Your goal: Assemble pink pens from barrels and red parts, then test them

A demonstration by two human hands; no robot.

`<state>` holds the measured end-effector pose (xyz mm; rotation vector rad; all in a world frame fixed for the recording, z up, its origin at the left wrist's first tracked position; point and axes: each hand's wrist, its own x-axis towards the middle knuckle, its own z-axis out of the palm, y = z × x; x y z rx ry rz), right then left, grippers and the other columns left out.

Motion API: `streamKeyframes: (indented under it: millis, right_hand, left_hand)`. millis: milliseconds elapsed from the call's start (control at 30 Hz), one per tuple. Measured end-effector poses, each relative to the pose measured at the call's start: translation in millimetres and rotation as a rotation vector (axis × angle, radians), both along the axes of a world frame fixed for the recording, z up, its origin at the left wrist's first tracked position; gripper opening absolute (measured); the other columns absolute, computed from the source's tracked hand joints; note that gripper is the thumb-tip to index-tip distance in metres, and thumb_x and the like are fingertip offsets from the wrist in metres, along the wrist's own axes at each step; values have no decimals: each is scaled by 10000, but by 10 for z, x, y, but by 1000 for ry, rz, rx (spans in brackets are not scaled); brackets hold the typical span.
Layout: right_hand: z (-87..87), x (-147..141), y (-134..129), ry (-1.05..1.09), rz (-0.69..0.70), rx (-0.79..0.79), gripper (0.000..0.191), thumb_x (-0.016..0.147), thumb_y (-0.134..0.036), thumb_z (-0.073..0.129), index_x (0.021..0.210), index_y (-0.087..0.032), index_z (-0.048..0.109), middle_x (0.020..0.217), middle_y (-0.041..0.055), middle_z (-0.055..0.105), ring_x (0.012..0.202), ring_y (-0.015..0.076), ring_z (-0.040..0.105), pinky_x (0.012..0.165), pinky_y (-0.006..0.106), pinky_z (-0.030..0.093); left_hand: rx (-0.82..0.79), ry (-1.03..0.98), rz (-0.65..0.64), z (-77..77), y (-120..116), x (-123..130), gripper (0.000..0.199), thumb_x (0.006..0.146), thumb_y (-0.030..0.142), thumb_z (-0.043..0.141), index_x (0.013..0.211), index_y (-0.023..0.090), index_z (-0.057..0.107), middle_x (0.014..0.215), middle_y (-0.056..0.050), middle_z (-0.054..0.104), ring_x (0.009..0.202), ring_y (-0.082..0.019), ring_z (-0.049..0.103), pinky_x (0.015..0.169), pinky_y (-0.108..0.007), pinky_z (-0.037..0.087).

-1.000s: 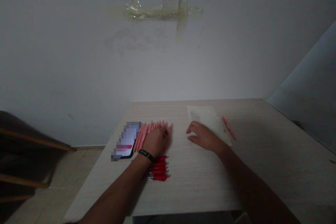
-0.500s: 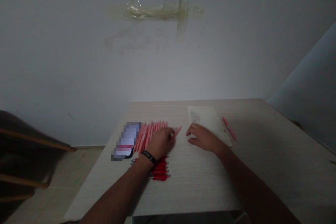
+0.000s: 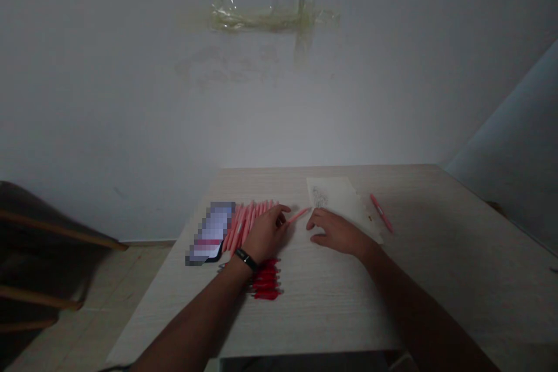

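Observation:
My left hand (image 3: pixel 265 233), wearing a dark wristband (image 3: pixel 246 259), is closed on one end of a pink pen (image 3: pixel 299 215). That pen points right, toward the paper. Under and beside this hand lies a row of several pink pens (image 3: pixel 239 226), partly covered by it. My right hand (image 3: pixel 333 231) rests over the lower left part of a pale sheet of paper (image 3: pixel 346 195), fingers curved and apart, holding nothing. Its fingertips are close to the pen's far end. A grey scribble or drawing (image 3: pixel 320 197) shows on the paper.
Several red pens (image 3: pixel 267 282) lie below my left wrist, partly hidden by it. A phone with a blurred screen (image 3: pixel 211 232) is left of the pink pens. Another pink pen (image 3: pixel 381 213) lies right of the paper. The table (image 3: pixel 326 314) meets a wall (image 3: pixel 349 99).
The pen at my left hand has swung to a flatter angle and reaches farther right. My left index finger has stretched out. The paper has shifted slightly left; my right hand has barely moved.

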<state>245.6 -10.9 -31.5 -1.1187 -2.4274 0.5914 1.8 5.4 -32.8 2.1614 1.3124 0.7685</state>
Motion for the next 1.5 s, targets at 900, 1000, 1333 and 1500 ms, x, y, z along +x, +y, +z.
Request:
streamKeyframes:
  millis: [900,1000,1333,1500]
  right_hand:
    - [-175,1305,380,-237,-901,29,159,828,-252,628,947,-154,661,975,116,660,869,216,630,749,292,456]
    - [-233,1607,409,-252,-1021,-108,240,860,-344,598,974,-152,687,944,132,695,800,222,653,671,297,445]
    - [-238,1495,426,-315,-935,-143,193,823,-228,595,917,-156,748,877,139,745,829,239,692,696,306,450]
    - [-193,1411,401,-297,-898,-143,155,807,-226,606,837,-165,746,840,125,749,763,216,690,662,286,441]
  left_hand:
    - [160,35,-8,-13,67,-50,251,920,159,505,1107,179,670,987,-81,613,913,-203,563,807,-343,463]
    - [164,31,-9,-16,72,-56,254,918,156,503,1113,175,667,982,-78,604,898,-197,562,804,-341,462]
    - [134,23,-5,40,51,-65,250,920,168,499,1102,190,668,971,-73,601,872,-193,570,785,-330,462]
    - [126,24,2,62,42,-72,251,921,167,500,1107,194,667,981,-70,599,883,-195,573,793,-326,464]
